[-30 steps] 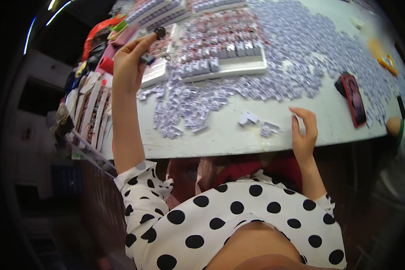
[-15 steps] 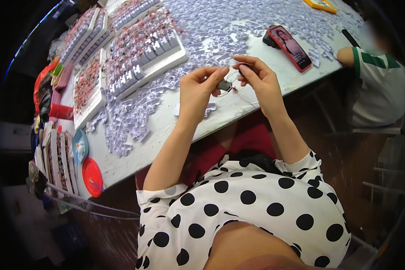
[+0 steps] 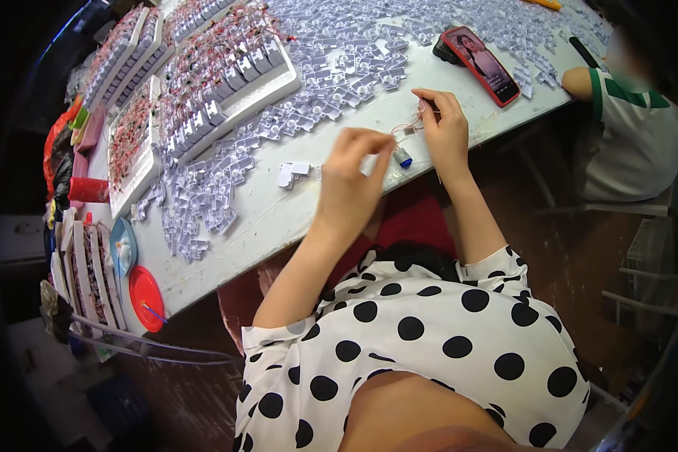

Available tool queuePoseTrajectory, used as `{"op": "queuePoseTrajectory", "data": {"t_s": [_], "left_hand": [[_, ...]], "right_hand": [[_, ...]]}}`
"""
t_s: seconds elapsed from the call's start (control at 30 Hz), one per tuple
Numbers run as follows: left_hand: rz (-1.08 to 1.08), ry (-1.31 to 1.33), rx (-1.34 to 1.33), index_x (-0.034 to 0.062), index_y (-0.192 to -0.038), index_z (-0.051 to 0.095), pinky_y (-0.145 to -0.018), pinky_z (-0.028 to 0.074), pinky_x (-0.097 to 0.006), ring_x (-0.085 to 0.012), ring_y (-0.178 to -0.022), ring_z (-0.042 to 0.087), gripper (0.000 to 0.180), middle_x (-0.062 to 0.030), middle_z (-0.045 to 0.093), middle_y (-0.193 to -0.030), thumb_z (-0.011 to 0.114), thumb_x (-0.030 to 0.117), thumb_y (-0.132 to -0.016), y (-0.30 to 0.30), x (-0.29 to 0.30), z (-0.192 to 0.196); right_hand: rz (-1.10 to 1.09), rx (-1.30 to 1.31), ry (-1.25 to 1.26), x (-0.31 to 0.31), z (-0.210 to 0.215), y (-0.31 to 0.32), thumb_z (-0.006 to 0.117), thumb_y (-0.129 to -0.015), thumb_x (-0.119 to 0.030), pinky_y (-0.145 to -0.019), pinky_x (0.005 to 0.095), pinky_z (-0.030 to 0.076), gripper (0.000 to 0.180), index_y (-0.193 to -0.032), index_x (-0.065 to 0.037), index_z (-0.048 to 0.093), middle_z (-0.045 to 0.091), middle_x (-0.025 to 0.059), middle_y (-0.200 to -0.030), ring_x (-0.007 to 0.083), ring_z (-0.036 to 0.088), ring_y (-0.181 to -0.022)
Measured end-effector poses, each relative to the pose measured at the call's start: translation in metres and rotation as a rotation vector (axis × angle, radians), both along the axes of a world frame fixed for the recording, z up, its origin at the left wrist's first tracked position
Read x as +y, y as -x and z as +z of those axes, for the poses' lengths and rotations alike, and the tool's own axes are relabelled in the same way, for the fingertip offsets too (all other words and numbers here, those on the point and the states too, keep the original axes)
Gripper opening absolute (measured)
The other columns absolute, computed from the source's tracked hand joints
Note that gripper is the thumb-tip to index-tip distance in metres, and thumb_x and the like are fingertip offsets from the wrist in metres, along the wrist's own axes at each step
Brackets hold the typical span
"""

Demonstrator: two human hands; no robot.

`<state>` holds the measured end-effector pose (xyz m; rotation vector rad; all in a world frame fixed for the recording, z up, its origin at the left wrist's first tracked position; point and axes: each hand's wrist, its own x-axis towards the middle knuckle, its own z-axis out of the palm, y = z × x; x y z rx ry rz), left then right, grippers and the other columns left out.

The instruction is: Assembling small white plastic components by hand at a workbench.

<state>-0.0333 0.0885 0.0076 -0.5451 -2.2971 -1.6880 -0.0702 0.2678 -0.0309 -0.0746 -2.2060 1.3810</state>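
Note:
My right hand (image 3: 446, 134) is over the table's near edge, thumb and fingertips pinched on thin red and white wires (image 3: 405, 126). Below the wires is a small grey cylinder with a blue end (image 3: 404, 159), like a tiny motor; whether it hangs or rests on the table I cannot tell. Close to its left, my left hand (image 3: 354, 169) is smeared by motion, with fingers curled and the thumb toward the wires. What its fingertips hold, if anything, does not show clearly. Beside that hand lie white plastic housings (image 3: 294, 173) on the table (image 3: 267, 218).
Loose white plastic pieces (image 3: 354, 68) cover the table's far side. Foam trays (image 3: 279, 83) of grey parts with red wires stand at left, near a blue bowl (image 3: 123, 248) and red lid (image 3: 146, 297). A propped phone (image 3: 481, 66) and another person (image 3: 629, 135) are at right.
My left hand has drawn back toward me from my right hand and let go of the grey cylinder, whose blue end now shows. The right hand remains up with the wires.

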Motion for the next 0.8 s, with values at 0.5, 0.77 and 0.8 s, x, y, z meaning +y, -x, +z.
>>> {"op": "queuePoseTrajectory", "data": {"t_s": [0.5,0.77,0.8], "left_hand": [[-0.045,0.177,-0.097,-0.0007,-0.115,0.067,-0.090,0.051,-0.034,-0.0240,-0.098,0.065,0.034,-0.0128,0.069,-0.106,0.076,0.008,-0.084,-0.005,0.002,0.000],[-0.333,-0.729,-0.680,-0.0088,-0.128,0.053,-0.099,0.051,-0.035,-0.0228,-0.111,0.065,0.042,-0.0184,0.066,-0.120,0.068,0.001,-0.090,-0.005,-0.025,0.011],[-0.331,-0.726,-0.682,-0.0088,-0.128,0.053,-0.099,0.051,-0.035,-0.0228,-0.111,0.065,0.042,-0.0184,0.066,-0.120,0.068,0.001,-0.090,-0.006,-0.027,0.011]], "right_hand": [[-0.141,0.332,-0.383,0.004,0.027,-0.032,0.057,-0.080,0.009,-0.095,0.0396,0.044,0.045,-0.119,-0.009,0.069,0.063,0.0111,-0.119,0.0299,0.054,-0.113],[0.333,0.245,-0.147,-0.023,0.043,-0.062,0.073,-0.081,-0.003,-0.094,0.0377,0.045,0.035,-0.116,-0.009,0.069,0.069,0.0052,-0.112,0.0280,0.058,-0.110],[0.352,0.268,-0.165,-0.024,0.043,-0.061,0.075,-0.080,-0.005,-0.095,0.0378,0.045,0.036,-0.116,-0.008,0.069,0.069,0.0045,-0.116,0.0279,0.057,-0.113]]}}
